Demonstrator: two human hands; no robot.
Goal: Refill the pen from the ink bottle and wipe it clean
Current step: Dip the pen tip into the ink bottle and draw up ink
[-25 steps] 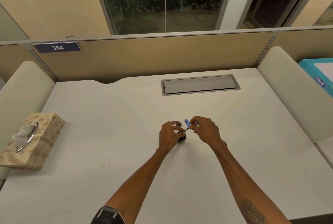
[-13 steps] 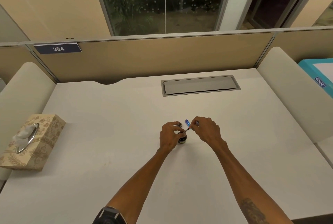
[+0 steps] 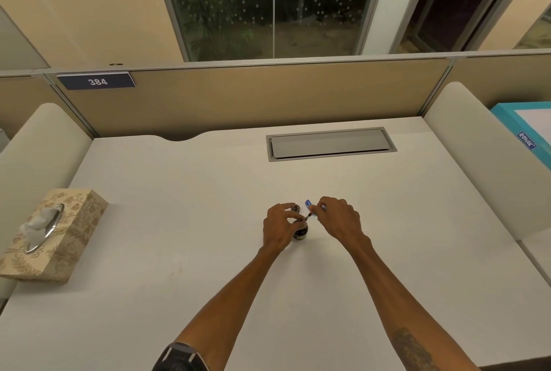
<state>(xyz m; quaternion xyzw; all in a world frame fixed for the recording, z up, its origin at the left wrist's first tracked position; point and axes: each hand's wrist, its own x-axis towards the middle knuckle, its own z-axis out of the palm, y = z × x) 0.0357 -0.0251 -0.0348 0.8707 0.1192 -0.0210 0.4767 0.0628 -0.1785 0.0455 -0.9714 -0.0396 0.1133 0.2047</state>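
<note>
A small dark ink bottle [image 3: 300,232] stands on the white desk [image 3: 185,197], near its middle. My left hand [image 3: 278,226] grips the bottle from the left, fingers around its top. My right hand [image 3: 338,220] holds a blue pen [image 3: 309,210] tilted down to the left, its dark tip at the bottle's mouth. A small dark round piece [image 3: 295,208], perhaps the cap, lies just behind my left fingers. Most of the pen's barrel is hidden in my right hand.
A patterned tissue box [image 3: 56,233] with a tissue sticking out sits at the desk's left edge. A grey cable hatch [image 3: 331,144] is set into the desk at the back. A teal box [image 3: 524,132] lies beyond the right divider.
Almost nothing differs; both hands stay on the bottle and the pen, with the pen tip held at the bottle's mouth.
</note>
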